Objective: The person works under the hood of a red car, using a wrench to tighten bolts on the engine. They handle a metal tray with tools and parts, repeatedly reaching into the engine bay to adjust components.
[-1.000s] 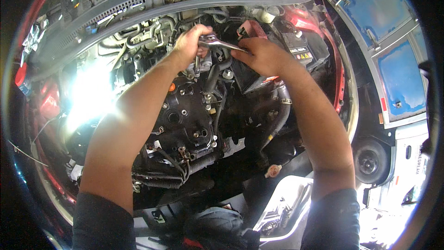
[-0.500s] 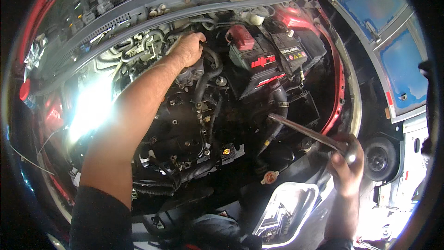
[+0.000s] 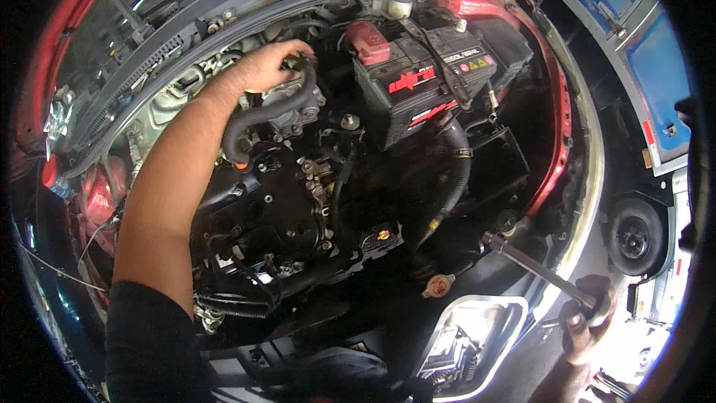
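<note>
I have my left hand (image 3: 272, 67) up at the back of the engine, fingers curled over a metal housing (image 3: 294, 113) beside a thick black hose (image 3: 250, 121); what they grip is hidden. Down at the lower right, my right hand (image 3: 584, 328) is closed round the end of a long metal wrench (image 3: 537, 269), whose far end reaches over the bay's front edge. Between the hands are the black engine cover (image 3: 250, 216) and, further back, a black battery (image 3: 414, 89) with a red terminal cover (image 3: 369, 43).
A white-rimmed tray of tools (image 3: 466, 343) lies at the front. A corrugated hose (image 3: 451, 172) runs below the battery. Outside the red body edge (image 3: 552, 179) stand a blue metal panel (image 3: 667, 75) and a tyre (image 3: 635, 239). A bottle with red cap (image 3: 52, 175) sits far left.
My right hand has left the back of the engine and moved down and rightward with the wrench. My left hand stays at the back, though the view has shifted.
</note>
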`<action>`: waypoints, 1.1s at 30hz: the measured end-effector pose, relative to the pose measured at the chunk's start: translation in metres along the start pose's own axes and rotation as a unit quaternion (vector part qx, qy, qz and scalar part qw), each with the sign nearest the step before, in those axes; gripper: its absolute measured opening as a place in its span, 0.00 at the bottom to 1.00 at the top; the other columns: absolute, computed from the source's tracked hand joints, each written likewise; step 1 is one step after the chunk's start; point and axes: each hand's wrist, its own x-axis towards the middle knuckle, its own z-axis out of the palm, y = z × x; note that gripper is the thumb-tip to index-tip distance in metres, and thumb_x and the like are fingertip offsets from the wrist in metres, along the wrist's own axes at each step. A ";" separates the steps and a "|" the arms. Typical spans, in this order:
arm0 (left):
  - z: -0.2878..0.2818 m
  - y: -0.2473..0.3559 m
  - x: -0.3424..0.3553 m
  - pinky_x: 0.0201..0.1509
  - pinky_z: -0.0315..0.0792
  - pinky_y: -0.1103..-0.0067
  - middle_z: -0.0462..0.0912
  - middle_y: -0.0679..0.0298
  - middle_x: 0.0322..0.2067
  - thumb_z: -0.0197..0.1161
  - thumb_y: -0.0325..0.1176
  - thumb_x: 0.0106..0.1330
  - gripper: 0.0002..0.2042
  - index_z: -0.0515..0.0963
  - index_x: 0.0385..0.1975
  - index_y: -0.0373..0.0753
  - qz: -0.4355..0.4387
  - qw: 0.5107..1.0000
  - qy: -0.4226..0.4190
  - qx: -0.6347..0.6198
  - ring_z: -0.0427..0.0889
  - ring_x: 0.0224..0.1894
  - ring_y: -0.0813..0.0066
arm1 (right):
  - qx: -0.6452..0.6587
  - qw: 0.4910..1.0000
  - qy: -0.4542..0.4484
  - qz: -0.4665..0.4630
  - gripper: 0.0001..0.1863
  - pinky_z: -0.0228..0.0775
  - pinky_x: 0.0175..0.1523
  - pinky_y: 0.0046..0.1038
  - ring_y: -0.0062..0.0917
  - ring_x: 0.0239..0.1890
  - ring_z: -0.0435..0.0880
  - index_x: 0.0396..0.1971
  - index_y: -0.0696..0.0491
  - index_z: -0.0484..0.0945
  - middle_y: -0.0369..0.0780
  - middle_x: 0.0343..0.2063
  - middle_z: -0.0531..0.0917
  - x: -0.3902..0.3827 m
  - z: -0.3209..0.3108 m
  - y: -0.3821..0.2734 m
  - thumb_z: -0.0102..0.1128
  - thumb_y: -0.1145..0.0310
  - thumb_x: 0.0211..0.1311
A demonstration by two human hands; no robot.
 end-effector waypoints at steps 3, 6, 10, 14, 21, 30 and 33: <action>0.015 0.008 -0.005 0.62 0.68 0.66 0.78 0.53 0.50 0.60 0.23 0.56 0.22 0.71 0.53 0.43 0.023 0.997 -0.024 0.075 0.76 0.55 0.55 | 0.019 1.000 -0.015 0.005 0.40 0.60 0.24 0.14 0.13 0.19 0.71 0.38 0.62 0.72 0.35 0.26 0.75 0.005 0.010 -0.003 0.78 0.43 0.38; 0.028 0.010 -0.004 0.63 0.67 0.67 0.77 0.54 0.51 0.60 0.25 0.57 0.20 0.73 0.52 0.42 -0.005 0.992 -0.038 0.117 0.74 0.57 0.56 | 0.028 0.999 -0.035 -0.005 0.40 0.60 0.24 0.14 0.13 0.19 0.71 0.39 0.62 0.72 0.34 0.23 0.74 0.007 0.017 -0.009 0.78 0.43 0.39; 0.021 0.018 -0.009 0.60 0.69 0.69 0.78 0.54 0.51 0.59 0.33 0.63 0.17 0.73 0.52 0.40 -0.083 0.994 0.076 -0.004 0.76 0.54 0.58 | 0.017 0.998 -0.055 -0.001 0.39 0.57 0.22 0.14 0.12 0.17 0.70 0.40 0.62 0.72 0.32 0.20 0.73 0.008 0.019 -0.014 0.78 0.44 0.39; -0.003 0.054 -0.028 0.46 0.73 0.71 0.84 0.55 0.34 0.58 0.54 0.65 0.23 0.82 0.37 0.36 -0.226 0.970 -0.017 -0.083 0.82 0.40 0.66 | 0.028 0.998 -0.052 -0.018 0.39 0.56 0.21 0.14 0.11 0.16 0.68 0.41 0.63 0.72 0.33 0.21 0.73 0.009 0.020 -0.014 0.78 0.46 0.40; -0.026 0.091 -0.072 0.46 0.76 0.72 0.85 0.56 0.38 0.67 0.37 0.56 0.19 0.79 0.46 0.36 -0.148 0.980 -0.130 0.011 0.84 0.38 0.63 | 0.133 0.972 -0.179 0.079 0.39 0.62 0.28 0.14 0.12 0.23 0.72 0.49 0.61 0.73 0.34 0.25 0.79 -0.002 0.018 -0.028 0.80 0.54 0.41; -0.017 0.050 -0.112 0.56 0.73 0.69 0.84 0.59 0.42 0.68 0.33 0.58 0.13 0.82 0.44 0.47 -0.164 0.979 -0.015 0.122 0.81 0.48 0.62 | -0.018 0.935 -0.352 0.043 0.29 0.68 0.33 0.19 0.15 0.28 0.79 0.44 0.61 0.79 0.36 0.27 0.83 -0.030 0.009 -0.036 0.79 0.68 0.39; -0.001 0.046 -0.116 0.56 0.73 0.68 0.83 0.58 0.44 0.65 0.35 0.60 0.13 0.82 0.45 0.48 -0.140 0.982 0.030 0.124 0.80 0.48 0.58 | -0.041 0.907 -0.418 -0.030 0.29 0.69 0.31 0.20 0.16 0.27 0.81 0.39 0.63 0.81 0.40 0.28 0.84 -0.035 0.001 -0.034 0.82 0.64 0.36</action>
